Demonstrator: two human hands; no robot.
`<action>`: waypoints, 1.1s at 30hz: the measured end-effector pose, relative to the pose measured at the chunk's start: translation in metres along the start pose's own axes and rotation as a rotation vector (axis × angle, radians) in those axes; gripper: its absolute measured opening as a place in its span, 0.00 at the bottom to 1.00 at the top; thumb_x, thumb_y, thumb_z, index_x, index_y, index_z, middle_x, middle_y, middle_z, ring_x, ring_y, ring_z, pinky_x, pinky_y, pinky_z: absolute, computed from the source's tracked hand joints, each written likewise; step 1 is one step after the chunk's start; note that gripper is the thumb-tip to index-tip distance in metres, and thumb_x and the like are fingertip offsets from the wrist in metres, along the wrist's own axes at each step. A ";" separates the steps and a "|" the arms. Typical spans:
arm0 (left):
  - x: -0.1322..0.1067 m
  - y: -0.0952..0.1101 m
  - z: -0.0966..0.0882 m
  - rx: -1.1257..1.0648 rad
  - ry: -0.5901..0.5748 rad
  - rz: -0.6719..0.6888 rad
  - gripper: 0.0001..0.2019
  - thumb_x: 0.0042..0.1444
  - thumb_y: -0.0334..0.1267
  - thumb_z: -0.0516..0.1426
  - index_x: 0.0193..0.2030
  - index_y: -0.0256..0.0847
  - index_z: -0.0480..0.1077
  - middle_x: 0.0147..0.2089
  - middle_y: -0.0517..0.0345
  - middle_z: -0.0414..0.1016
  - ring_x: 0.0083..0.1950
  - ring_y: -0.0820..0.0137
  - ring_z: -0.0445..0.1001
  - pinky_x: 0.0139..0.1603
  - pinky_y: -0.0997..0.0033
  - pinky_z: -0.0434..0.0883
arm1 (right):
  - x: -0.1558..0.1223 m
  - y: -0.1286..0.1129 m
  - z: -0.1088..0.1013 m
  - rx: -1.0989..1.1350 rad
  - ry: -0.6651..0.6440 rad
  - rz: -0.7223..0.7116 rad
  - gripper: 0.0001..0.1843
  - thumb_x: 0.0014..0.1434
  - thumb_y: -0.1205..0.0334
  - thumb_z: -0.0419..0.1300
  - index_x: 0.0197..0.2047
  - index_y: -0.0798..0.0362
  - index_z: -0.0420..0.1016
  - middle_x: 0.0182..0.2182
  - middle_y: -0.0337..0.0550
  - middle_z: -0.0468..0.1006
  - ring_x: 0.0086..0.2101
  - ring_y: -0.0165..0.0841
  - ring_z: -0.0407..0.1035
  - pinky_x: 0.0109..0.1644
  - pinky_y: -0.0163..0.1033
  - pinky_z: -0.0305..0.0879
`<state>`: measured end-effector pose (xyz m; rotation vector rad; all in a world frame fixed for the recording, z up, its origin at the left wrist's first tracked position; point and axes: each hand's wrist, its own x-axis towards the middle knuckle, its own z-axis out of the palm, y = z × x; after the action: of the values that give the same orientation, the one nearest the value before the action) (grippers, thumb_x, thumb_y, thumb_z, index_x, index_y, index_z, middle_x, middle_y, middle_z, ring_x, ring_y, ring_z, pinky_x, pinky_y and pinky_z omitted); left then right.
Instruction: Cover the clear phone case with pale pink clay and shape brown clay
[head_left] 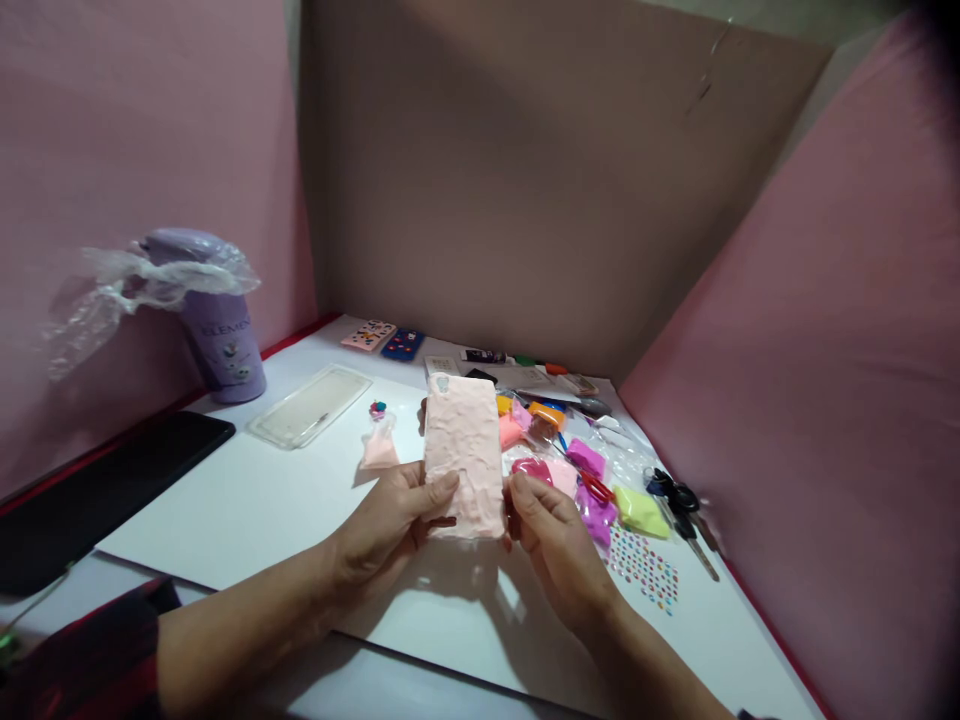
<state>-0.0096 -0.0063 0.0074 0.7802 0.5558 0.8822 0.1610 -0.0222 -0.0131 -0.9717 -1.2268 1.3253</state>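
Note:
A phone case [465, 440] coated in bumpy pale pink clay is held upright above the white board [262, 510], its camera cutout at the top left. My left hand [386, 520] grips its lower left side, thumb on the coated face and fingers behind. At the lower right edge, my right hand [559, 545] is closed with thumb and fingers against the case's side; its other fingers are partly hidden. Left of the case lies a small bag of pale pink clay [380, 448], with a small red and blue piece [377, 408] beyond it.
Bagged clay in several colours, such as a yellow pack [641, 511], lies at right beside a gem sticker sheet [645, 570] and scissors [682, 505]. At left are a clear case [311, 405], a purple tumbler [225, 340] and a black slab [112, 490]. Decorated cases [403, 344] lie behind.

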 end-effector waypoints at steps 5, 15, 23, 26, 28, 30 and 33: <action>0.000 0.001 0.000 0.013 -0.037 -0.015 0.17 0.58 0.35 0.55 0.52 0.25 0.69 0.38 0.37 0.79 0.42 0.55 0.77 0.43 0.60 0.71 | -0.001 0.000 0.001 -0.068 0.029 -0.012 0.19 0.59 0.52 0.59 0.23 0.54 0.65 0.17 0.32 0.60 0.20 0.24 0.54 0.25 0.32 0.52; 0.002 0.000 0.000 0.016 -0.008 -0.005 0.18 0.57 0.34 0.56 0.52 0.26 0.69 0.40 0.37 0.79 0.43 0.55 0.77 0.44 0.60 0.71 | 0.001 0.005 -0.002 -0.005 0.038 0.021 0.23 0.60 0.47 0.55 0.21 0.55 0.67 0.17 0.37 0.65 0.20 0.26 0.56 0.25 0.34 0.52; 0.000 -0.002 -0.002 0.016 -0.028 -0.024 0.17 0.57 0.35 0.57 0.52 0.27 0.70 0.41 0.37 0.79 0.43 0.55 0.77 0.44 0.58 0.71 | 0.000 0.004 -0.001 -0.118 0.081 0.010 0.28 0.61 0.46 0.55 0.16 0.55 0.64 0.15 0.36 0.62 0.20 0.25 0.54 0.25 0.34 0.49; 0.002 -0.001 -0.002 -0.005 0.013 0.008 0.17 0.57 0.34 0.57 0.51 0.26 0.70 0.43 0.36 0.78 0.44 0.55 0.77 0.47 0.58 0.70 | 0.000 0.002 0.000 0.018 0.048 0.034 0.25 0.61 0.46 0.54 0.20 0.55 0.68 0.16 0.36 0.63 0.20 0.26 0.55 0.25 0.34 0.51; 0.003 0.001 -0.001 -0.036 0.033 0.042 0.17 0.56 0.33 0.57 0.52 0.27 0.70 0.44 0.37 0.78 0.45 0.56 0.76 0.49 0.59 0.70 | -0.001 -0.001 0.000 0.079 0.007 0.033 0.20 0.60 0.49 0.57 0.24 0.56 0.71 0.18 0.35 0.63 0.21 0.26 0.55 0.25 0.33 0.52; 0.004 0.002 -0.001 -0.066 0.044 0.073 0.17 0.56 0.31 0.58 0.52 0.28 0.70 0.45 0.38 0.78 0.46 0.56 0.76 0.50 0.59 0.69 | -0.002 -0.004 0.001 0.104 -0.027 0.036 0.14 0.58 0.52 0.60 0.30 0.55 0.75 0.19 0.35 0.64 0.22 0.26 0.56 0.27 0.33 0.54; 0.004 0.003 -0.001 -0.082 0.038 0.083 0.18 0.55 0.32 0.59 0.52 0.28 0.70 0.45 0.38 0.78 0.46 0.56 0.76 0.50 0.58 0.69 | -0.004 -0.005 0.001 0.101 -0.033 0.054 0.13 0.55 0.54 0.63 0.39 0.54 0.76 0.22 0.36 0.67 0.23 0.27 0.58 0.28 0.34 0.56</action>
<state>-0.0099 -0.0015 0.0090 0.7173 0.5204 0.9918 0.1610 -0.0266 -0.0080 -0.9199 -1.1536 1.4369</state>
